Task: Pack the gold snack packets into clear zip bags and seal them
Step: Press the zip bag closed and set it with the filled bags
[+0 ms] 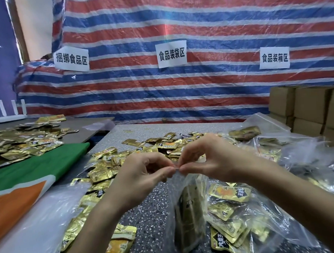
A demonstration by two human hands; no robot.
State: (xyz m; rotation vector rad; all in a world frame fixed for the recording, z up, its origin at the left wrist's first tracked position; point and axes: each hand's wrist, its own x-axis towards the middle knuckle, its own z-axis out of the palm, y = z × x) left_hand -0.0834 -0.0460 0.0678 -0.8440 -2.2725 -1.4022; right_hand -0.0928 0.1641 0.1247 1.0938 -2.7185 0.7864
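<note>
A clear zip bag [189, 213] with gold packets inside hangs upright above the speckled table [148, 215]. My left hand [143, 172] and my right hand [209, 157] meet at its top edge, and both pinch the zip strip between thumb and forefinger. Loose gold snack packets [163, 146] lie in a heap behind my hands. More gold packets [84, 225] trail down the left side. Filled clear bags [246, 215] of packets lie at my right.
Brown cardboard boxes [308, 110] are stacked at the back right. A green and orange cloth [28, 179] covers the left, with another packet heap [20, 139] on the table beyond. A striped tarp [179, 82] with paper signs forms the back wall. Empty clear bags [41, 222] lie lower left.
</note>
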